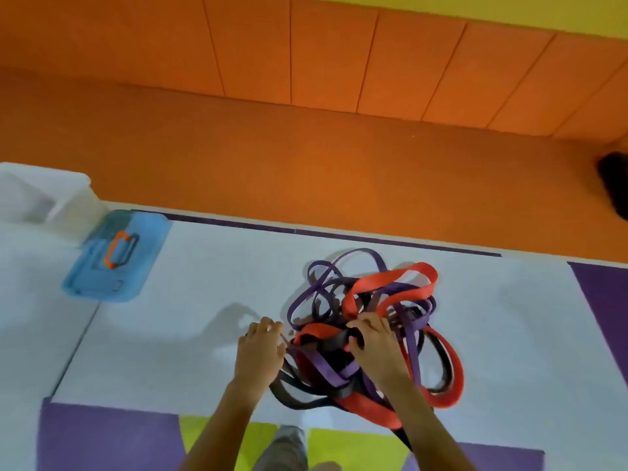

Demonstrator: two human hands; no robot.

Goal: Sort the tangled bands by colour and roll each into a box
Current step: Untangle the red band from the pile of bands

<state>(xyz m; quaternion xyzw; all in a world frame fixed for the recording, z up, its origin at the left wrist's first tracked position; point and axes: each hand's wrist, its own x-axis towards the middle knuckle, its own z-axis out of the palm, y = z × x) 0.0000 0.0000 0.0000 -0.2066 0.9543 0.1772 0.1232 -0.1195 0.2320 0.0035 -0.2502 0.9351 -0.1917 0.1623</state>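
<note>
A tangled heap of flat bands lies on the white floor mat [210,334]: red bands [394,277], purple bands [343,260] and black bands [292,399] looped through one another. My left hand [260,351] rests at the heap's left edge with fingers curled into the bands. My right hand [375,345] grips a black band near the middle of the heap, next to a red loop. A clear plastic box [44,198] stands at the far left.
A blue box lid [115,256] with an orange handle lies flat beside the clear box. An orange padded wall [339,62] rises behind the mat. Purple and yellow-green floor tiles [108,436] border the mat in front. A dark object [615,185] sits at the right edge.
</note>
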